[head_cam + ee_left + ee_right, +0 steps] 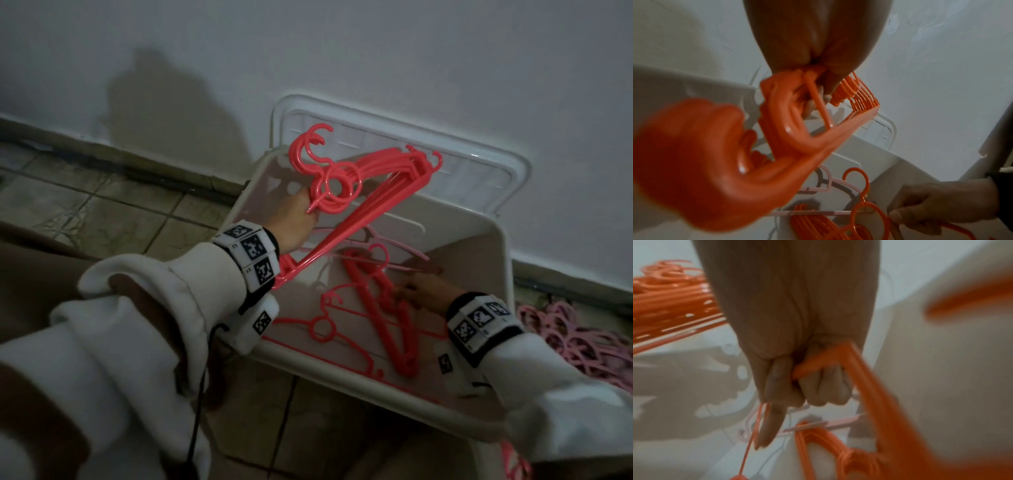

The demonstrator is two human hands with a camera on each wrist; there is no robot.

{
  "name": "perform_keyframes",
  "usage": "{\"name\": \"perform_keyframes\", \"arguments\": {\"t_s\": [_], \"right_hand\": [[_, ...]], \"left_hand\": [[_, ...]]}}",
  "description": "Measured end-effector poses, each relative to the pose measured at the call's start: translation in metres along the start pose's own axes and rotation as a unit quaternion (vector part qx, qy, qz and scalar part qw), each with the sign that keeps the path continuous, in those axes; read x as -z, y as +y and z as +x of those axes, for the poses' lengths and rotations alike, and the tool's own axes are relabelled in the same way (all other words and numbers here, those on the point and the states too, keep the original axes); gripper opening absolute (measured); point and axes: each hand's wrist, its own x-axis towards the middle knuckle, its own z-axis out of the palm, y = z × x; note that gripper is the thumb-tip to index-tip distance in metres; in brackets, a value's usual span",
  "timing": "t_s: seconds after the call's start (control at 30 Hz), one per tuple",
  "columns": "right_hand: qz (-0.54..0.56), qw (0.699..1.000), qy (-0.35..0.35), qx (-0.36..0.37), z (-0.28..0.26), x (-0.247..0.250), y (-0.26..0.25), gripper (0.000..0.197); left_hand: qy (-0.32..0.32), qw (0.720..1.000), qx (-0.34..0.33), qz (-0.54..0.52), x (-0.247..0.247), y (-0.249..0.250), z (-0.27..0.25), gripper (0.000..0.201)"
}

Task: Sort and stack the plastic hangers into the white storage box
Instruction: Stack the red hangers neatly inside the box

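Observation:
My left hand [295, 219] grips a thick bundle of coral-red plastic hangers [363, 178] by their necks and holds it tilted above the white storage box [479, 416]; the bundle [777, 138] fills the left wrist view. Inside the box my right hand [419, 287] curls its fingers [818, 386] round another stack of red hangers [387, 315], with the index finger stretched out. A single red hanger [329, 329] and a pale pink hanger [394, 253] lie on the box floor.
The box's white lid [411, 150] leans against the wall behind it. A heap of pink hangers [575, 342] lies on the tiled floor to the right of the box. Tiled floor [102, 212] stretches to the left. A black cable [198, 404] hangs from my left wrist.

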Motion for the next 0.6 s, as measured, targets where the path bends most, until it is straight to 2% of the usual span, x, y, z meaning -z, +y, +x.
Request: {"name": "perform_keyframes", "arguments": {"t_s": [0.13,0.33,0.43,0.5,0.6], "right_hand": [[-0.091,0.995,-0.011,-0.035,-0.010,0.002,-0.010,0.036],[-0.098,0.994,0.012,-0.052,-0.016,0.005,-0.009,0.042],[-0.033,0.998,0.033,-0.044,-0.025,0.013,0.005,0.033],[0.074,0.995,0.028,-0.057,-0.033,0.014,0.014,0.028],[0.205,0.976,0.019,-0.071,-0.050,0.012,0.022,0.027]], "left_hand": [[0.004,0.999,-0.013,0.030,0.000,0.002,-0.007,0.013],[-0.009,0.999,-0.030,0.038,0.002,0.007,-0.012,0.014],[-0.011,0.997,-0.010,0.069,0.001,0.007,-0.010,0.017],[-0.016,0.996,0.020,0.087,0.002,0.007,-0.008,0.024],[-0.033,0.994,0.057,0.092,0.000,0.010,-0.008,0.034]]}}
